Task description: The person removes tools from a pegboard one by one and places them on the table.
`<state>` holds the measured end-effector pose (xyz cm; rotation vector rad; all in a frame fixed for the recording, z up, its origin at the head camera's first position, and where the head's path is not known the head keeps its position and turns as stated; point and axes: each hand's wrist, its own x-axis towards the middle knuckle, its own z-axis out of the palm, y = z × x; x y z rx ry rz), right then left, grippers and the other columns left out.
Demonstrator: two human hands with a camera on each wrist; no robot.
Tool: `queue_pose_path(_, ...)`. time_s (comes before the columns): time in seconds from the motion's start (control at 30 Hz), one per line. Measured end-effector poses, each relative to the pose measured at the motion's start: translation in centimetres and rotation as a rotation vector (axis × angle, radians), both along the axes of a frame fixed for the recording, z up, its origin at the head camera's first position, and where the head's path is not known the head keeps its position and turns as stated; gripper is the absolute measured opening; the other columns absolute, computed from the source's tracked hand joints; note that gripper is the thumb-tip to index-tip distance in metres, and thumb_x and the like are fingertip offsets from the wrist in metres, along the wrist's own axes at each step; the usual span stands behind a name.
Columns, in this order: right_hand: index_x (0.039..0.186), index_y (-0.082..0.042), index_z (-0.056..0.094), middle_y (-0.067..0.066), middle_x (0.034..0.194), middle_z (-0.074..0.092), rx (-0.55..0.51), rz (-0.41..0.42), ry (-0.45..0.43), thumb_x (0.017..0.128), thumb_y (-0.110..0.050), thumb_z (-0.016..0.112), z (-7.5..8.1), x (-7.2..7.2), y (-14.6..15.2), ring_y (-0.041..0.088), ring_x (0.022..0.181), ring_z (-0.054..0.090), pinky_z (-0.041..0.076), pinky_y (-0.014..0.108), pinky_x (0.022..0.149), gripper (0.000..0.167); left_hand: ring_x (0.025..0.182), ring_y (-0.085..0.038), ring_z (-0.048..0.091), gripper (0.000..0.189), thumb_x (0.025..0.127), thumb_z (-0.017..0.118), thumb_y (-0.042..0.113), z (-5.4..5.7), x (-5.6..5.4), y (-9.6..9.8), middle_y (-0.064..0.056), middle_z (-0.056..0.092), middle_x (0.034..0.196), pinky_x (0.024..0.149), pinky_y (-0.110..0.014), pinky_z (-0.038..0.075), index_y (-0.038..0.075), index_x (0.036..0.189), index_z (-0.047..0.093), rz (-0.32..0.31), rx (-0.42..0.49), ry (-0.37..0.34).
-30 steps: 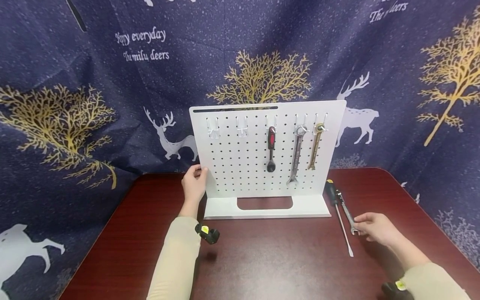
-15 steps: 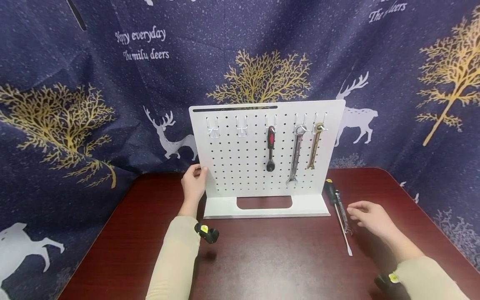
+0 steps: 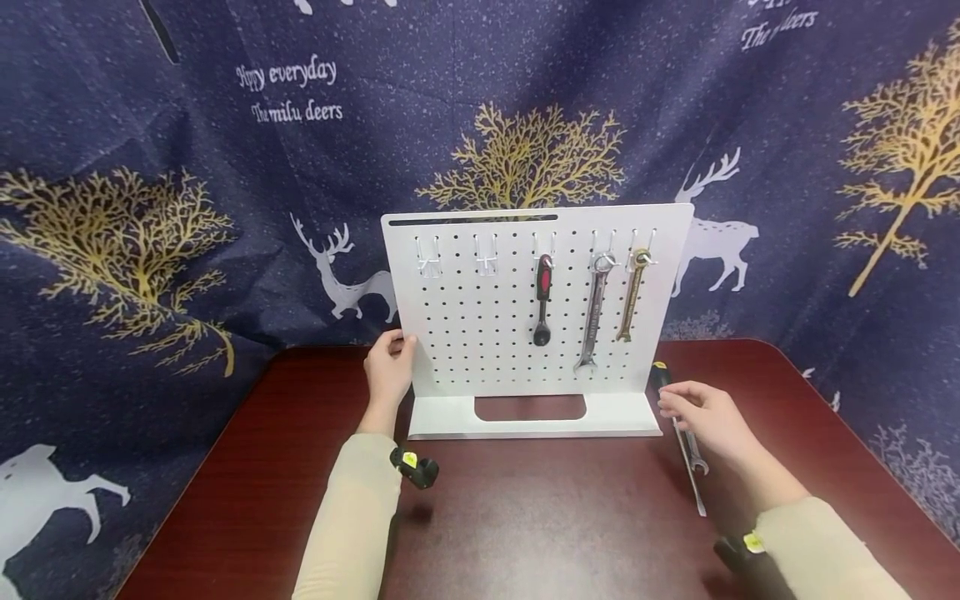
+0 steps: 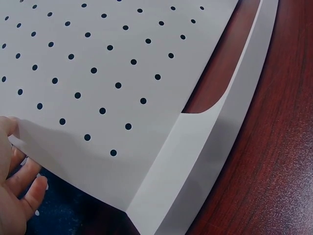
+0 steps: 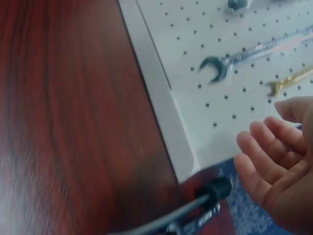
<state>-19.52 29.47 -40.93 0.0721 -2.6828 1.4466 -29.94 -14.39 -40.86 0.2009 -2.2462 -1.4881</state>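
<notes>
A white pegboard (image 3: 465, 350) stands on the table. My left hand (image 3: 388, 371) pinches its left edge, thumb in front and the other fingers behind, as the left wrist view also shows. My right hand (image 3: 708, 421) is over a flathead screwdriver (image 3: 692, 482) and a silver combination wrench (image 3: 699, 460), covering parts of both. In the right wrist view its fingers are loosely bent with nothing between them, and the screwdriver's dark handle (image 5: 217, 191) lies below. On the board hang a ratchet wrench (image 3: 543, 292), a large silver combination wrench (image 3: 592, 321) and a gold wrench (image 3: 632, 304).
Two white wire hooks, a left one (image 3: 429, 267) and a right one (image 3: 487, 265), hold nothing on the board's upper left. The board's base (image 3: 442, 421) rests on the dark red table (image 3: 540, 517). A patterned blue cloth (image 3: 225, 167) hangs behind.
My right hand has let go of the combination wrench, which now lies closer alongside the screwdriver, and has moved left over the screwdriver. The left hand stays on the pegboard's edge.
</notes>
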Motion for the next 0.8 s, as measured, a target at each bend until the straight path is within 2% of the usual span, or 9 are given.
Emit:
queue_pose_path(0.33, 0.122, 0.009, 0.055, 0.027, 0.104, 0.067, -0.062, 0.011, -0.026, 0.095, -0.028, 0.056, 1.3, -1.0, -2.6, 0.003, 0.079, 0.065, 0.057, 0.029, 0.070, 0.045, 0.100, -0.030, 0.066, 0.032, 0.093, 0.061, 0.024, 0.1, 0.0, 0.0, -0.019, 0.067, 0.107, 0.087, -0.043, 0.051, 0.004, 0.117, 0.062, 0.003, -0.006, -0.009)
queue_pose_path(0.5, 0.121, 0.007, 0.057, 0.026, 0.107, 0.065, -0.049, 0.040, -0.006, 0.096, -0.029, 0.055, 1.5, -1.7, -3.7, 0.000, 0.082, 0.064, 0.057, 0.027, 0.070, 0.044, 0.099, -0.030, 0.066, 0.032, 0.092, 0.061, 0.025, 0.1, 0.1, 0.0, -0.019, 0.068, 0.106, 0.087, -0.042, 0.051, 0.005, 0.116, 0.062, 0.006, -0.003, -0.009)
queue_pose_path(0.8, 0.122, 0.009, 0.055, 0.029, 0.113, 0.063, -0.120, 0.093, 0.002, 0.096, -0.025, 0.054, 2.2, -3.1, -6.2, -0.001, 0.083, 0.064, 0.056, 0.025, 0.071, 0.043, 0.099, -0.030, 0.066, 0.031, 0.093, 0.061, 0.026, 0.1, 0.0, 0.0, -0.019, 0.068, 0.107, 0.087, -0.043, 0.052, 0.005, 0.117, 0.062, 0.001, 0.000, -0.010)
